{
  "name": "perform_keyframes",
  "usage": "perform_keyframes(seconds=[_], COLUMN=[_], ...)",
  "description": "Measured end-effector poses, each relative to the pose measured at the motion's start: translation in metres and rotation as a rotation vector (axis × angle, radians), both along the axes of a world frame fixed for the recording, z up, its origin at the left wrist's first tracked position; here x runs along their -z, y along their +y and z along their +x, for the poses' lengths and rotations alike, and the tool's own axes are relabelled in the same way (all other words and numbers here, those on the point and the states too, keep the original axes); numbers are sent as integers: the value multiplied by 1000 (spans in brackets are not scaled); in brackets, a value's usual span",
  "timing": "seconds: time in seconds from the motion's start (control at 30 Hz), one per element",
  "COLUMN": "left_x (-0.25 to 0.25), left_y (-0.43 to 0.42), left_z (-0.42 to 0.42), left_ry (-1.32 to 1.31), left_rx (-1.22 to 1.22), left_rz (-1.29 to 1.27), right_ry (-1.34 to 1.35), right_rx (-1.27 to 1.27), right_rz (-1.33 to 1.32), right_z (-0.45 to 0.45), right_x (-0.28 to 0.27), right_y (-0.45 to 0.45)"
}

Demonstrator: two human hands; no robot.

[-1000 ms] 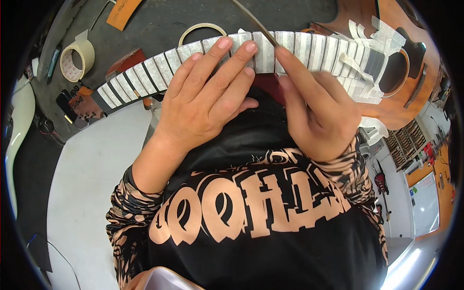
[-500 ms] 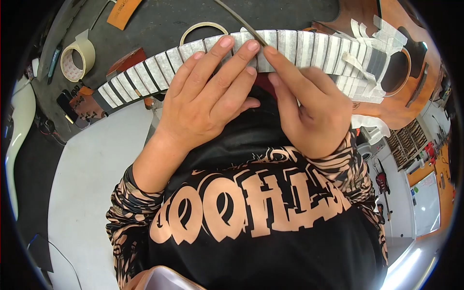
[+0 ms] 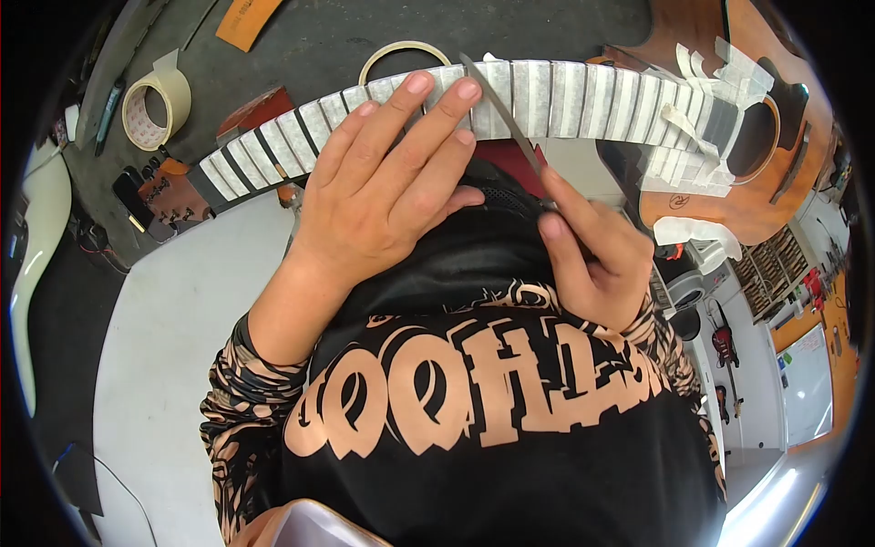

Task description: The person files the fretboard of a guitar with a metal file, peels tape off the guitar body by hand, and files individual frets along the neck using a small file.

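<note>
A guitar neck runs across the upper part of the view, its fingerboard covered in strips of masking tape with the dark frets showing between them. My left hand lies over the neck with its fingers stretched out, their tips near the far edge. Between the thumb and fingers of my right hand is a narrow metal file. It slants across the neck just right of my left fingertips, its far end close to the far edge. The handle end is hidden in my right hand.
The taped guitar body lies at the right, the headstock at the left. On the dark bench are a tape roll, a pale ring behind the neck, and an orange-brown strip.
My right hand has drawn the file back toward my body, so more of it shows over the neck. My left hand stays almost where it was, and the view has shifted slightly.
</note>
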State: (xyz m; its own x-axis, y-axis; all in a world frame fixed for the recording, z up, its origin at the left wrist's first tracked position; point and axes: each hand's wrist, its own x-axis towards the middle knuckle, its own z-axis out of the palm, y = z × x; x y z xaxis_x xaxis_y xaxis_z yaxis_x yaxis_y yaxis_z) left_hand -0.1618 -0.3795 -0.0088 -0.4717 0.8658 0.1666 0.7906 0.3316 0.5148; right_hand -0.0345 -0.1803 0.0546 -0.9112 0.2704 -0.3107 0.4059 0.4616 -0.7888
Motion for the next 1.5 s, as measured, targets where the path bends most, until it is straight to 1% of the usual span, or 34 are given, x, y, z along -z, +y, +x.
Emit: perform_keyframes(seconds=[0.03,0.1,0.13,0.17,0.23,0.3,0.33,0.37,0.4,0.47,0.57,0.63,0.7,0.77,0.83,0.87,0.93,0.97,1.03,1.07,1.13,1.4,1.43,1.5], left_x=[0,0,0,-1,0,2,1,1,2,3,2,3,2,1,0,-1,0,0,1,2,4,5,3,3], left_y=[0,0,1,1,-1,-1,-1,-2,-2,-1,-1,-1,-2,-1,-1,-2,-8,-11,-18,-20,-22,-23,-23,-24], left_z=[-1,-1,0,1,2,1,0,-1,-1,-1,0,-1,1,0,1,0,2,2,-1,-2,-4,-6,-5,-6], left_ry=[-6,-13,-10,-11,-3,2,5,8,7,26,21,20,11,21,12,2,16,30,26,22,21,19,20,18], left_rx=[2,6,-27,-60,-56,-53,-31,-9,-11,-2,-13,-18,-27,-29,-23,-17,-33,-48,-45,-40,-32,-26,-44,-59], left_rz=[5,18,13,5,4,9,11,10,10,15,4,15,17,-8,-9,-10,12,37,28,20,26,51,30,13], right_ry=[-2,-2,0,76,147,150,92,91,36,-23,-48,-22,14,62,135,184,129,132,-70,-70,-61,33,67,98], right_rx=[3,-90,-88,-173,-258,-165,-103,-106,-19,72,90,30,49,-211,-258,-229,-152,-153,-71,-69,7,-64,-143,-219], right_rz=[1,23,27,147,270,291,182,183,46,-92,-134,-67,-64,228,369,371,315,314,210,212,74,120,236,355], right_z=[-12,-33,-42,-49,-52,-48,-42,-31,-16,-4,-3,-18,-36,-51,-46,-39,-26,-17,3,6,7,-50,-54,-51], right_x=[-1,1,6,10,11,6,0,-3,-5,-5,-3,5,12,11,15,14,0,-7,-14,-15,-15,7,8,12], right_y=[-2,-3,0,3,2,3,4,5,6,2,-1,-5,-8,-4,-3,-1,-3,-5,-9,-12,-20,-32,-31,-30])
